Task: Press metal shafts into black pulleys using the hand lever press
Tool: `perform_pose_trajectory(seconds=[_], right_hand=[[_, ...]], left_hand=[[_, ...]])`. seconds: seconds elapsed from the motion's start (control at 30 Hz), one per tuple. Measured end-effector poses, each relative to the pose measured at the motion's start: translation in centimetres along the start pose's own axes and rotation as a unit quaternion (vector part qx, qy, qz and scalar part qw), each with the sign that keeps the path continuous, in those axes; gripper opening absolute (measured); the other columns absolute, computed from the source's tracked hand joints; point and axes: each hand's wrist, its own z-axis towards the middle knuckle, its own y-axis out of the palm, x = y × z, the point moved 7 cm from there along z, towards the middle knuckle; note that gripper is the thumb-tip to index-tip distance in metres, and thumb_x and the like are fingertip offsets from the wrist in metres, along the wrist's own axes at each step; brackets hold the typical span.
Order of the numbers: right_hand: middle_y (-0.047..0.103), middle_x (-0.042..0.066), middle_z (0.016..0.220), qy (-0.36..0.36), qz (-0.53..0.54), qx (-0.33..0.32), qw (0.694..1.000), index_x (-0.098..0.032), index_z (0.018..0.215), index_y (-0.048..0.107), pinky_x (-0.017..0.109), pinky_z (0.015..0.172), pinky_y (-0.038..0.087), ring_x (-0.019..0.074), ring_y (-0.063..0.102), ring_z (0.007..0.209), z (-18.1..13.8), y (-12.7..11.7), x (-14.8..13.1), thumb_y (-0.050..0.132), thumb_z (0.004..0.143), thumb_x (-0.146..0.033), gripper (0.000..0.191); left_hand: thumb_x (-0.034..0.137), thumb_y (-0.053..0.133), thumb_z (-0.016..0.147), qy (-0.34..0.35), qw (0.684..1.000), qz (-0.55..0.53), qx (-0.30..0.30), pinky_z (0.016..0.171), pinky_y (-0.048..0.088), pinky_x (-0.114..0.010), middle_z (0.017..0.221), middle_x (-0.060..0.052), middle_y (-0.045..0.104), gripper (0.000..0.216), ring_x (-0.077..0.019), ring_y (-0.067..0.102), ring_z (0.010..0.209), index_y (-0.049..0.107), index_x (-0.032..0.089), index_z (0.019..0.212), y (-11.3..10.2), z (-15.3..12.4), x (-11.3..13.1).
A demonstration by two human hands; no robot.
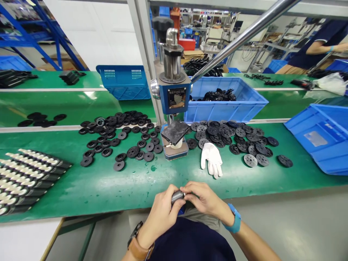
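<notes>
A small dark grey cylindrical part (pixel 177 196), perhaps a motor, is wrapped in the fingers of my left hand (pixel 165 207) at the bench's near edge. The thumb and fingertips of my right hand (pixel 202 197) pinch its right end, where a small pale tip shows; that piece is too small to name. Beyond my hands stands a blue hand press (pixel 174 96), with a black rectangular block (pixel 175 132) on its base. A white glove (pixel 211 159) lies to the right of the press.
Black discs (pixel 119 165) spread left of the press, and larger ones (pixel 250 160) right of it. Stacked black parts with white tops (pixel 27 177) stand at left. Blue bins (pixel 228 111) sit behind and at far right (pixel 320 141). A metal lever (pixel 244 38) slants overhead. Another person (pixel 317 47) is at upper right.
</notes>
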Motion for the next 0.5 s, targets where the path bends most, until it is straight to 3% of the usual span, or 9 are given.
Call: perform_pose_trajectory(seconds=[0.13,0.23,0.3,0.4,0.5], right_hand=[[0.076,0.006,0.094,0.005,-0.035,-0.044,0.998,-0.023,0.122,0.072,0.030,0.075,0.056,0.0191,0.071,0.081,1.2,-1.0,0.3,0.058,0.104,-0.035,0.026],[0.078,0.005,0.101,0.075,-0.124,0.024,0.989,-0.027,0.121,0.073,0.035,0.087,0.058,0.0214,0.073,0.093,3.9,-5.0,3.2,0.054,0.105,-0.036,0.027],[0.075,0.010,0.115,0.121,-0.186,0.079,0.972,-0.024,0.124,0.071,0.045,0.101,0.052,0.0266,0.067,0.113,6.1,-8.2,5.7,0.047,0.107,-0.029,0.030],[0.067,0.017,0.133,0.142,-0.228,0.070,0.961,-0.017,0.120,0.071,0.055,0.113,0.041,0.0340,0.052,0.133,9.4,-10.5,9.2,0.067,0.093,-0.022,0.027],[0.065,0.017,0.135,0.157,-0.233,0.025,0.959,-0.016,0.104,0.072,0.055,0.113,0.039,0.0367,0.044,0.137,11.6,-10.5,11.7,0.084,0.074,-0.016,0.032]], left_hand=[[0.040,0.055,0.099,-0.022,0.996,-0.083,0.002,0.065,0.040,-0.028,0.074,0.001,0.063,0.018,-0.0183,0.058,0.066,0.059,0.023,0.093,-0.2,0.7,-0.5],[0.048,0.059,0.096,-0.066,0.979,-0.184,0.053,0.061,0.038,-0.027,0.068,0.003,0.056,0.027,-0.0154,0.051,0.060,0.061,0.021,0.093,-0.8,1.1,-1.3],[0.054,0.063,0.093,-0.095,0.955,-0.269,0.077,0.059,0.039,-0.026,0.065,0.004,0.053,0.034,-0.0144,0.049,0.058,0.060,0.020,0.094,-0.9,1.2,-1.7],[0.058,0.067,0.091,-0.113,0.916,-0.378,0.067,0.063,0.045,-0.028,0.071,0.001,0.062,0.041,-0.0154,0.057,0.063,0.060,0.019,0.101,-0.6,1.2,-1.7],[0.058,0.067,0.092,-0.132,0.887,-0.438,0.059,0.064,0.045,-0.027,0.072,0.001,0.064,0.048,-0.0143,0.057,0.062,0.059,0.019,0.118,-0.3,0.9,-1.6]])
